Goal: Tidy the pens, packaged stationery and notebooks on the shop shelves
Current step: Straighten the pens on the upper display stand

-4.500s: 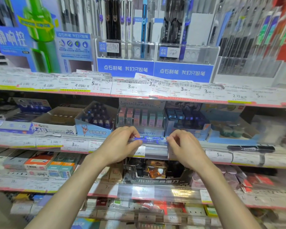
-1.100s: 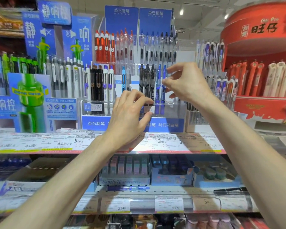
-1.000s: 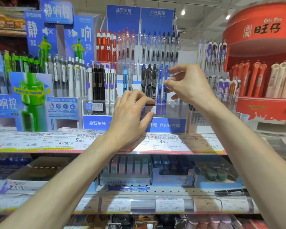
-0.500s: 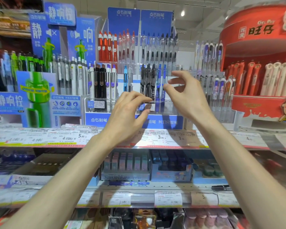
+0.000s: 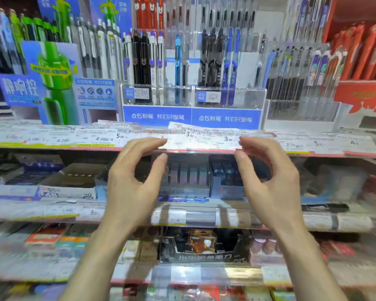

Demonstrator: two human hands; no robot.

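Pens stand upright in a clear display (image 5: 213, 53) with a blue front panel (image 5: 191, 116) on the top shelf. Just below it, a strip of paper price labels (image 5: 202, 140) in a clear holder runs along the shelf edge. My left hand (image 5: 130, 187) pinches the strip's left end between fingers and thumb. My right hand (image 5: 269, 183) pinches its right end the same way. Neither hand holds a pen.
A green-pen poster (image 5: 52, 79) stands at left and a red pen display (image 5: 363, 51) at right. The shelf below holds a box of small pastel items (image 5: 187, 177), a blue box (image 5: 226, 179) and a loose blue pen (image 5: 182, 199). Lower shelves hold packaged stationery.
Both hands came down from the clear pen display to the price label strip on the shelf edge and took its ends. The view tilted downward.
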